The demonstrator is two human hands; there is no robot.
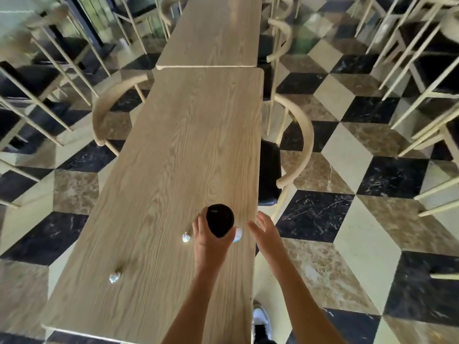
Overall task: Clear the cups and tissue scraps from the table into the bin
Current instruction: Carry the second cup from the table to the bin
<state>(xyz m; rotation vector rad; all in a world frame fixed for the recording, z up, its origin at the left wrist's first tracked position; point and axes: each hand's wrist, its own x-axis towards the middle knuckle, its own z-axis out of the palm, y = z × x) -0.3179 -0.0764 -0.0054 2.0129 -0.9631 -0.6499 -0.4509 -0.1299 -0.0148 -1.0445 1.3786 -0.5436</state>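
Note:
A cup with a black lid (220, 219) is held above the wooden table (173, 157) near its right edge, with my left hand (210, 240) wrapped around its body. My right hand (264, 230) hovers just to the right of it, fingers apart and holding nothing. A small white object (237, 234), partly hidden behind the cup and my left hand, lies between the two hands; whether it is a tissue scrap is unclear. One crumpled tissue scrap (186, 237) lies just left of my left hand. Another tissue scrap (114, 277) lies further left, toward the near corner. No bin is visible.
A second wooden table (211, 33) butts against the far end. Curved-back chairs stand at the left (111, 100) and right (295, 145) sides of the table, with more chairs across the checkered floor. My shoe (260, 321) shows by the table's right edge.

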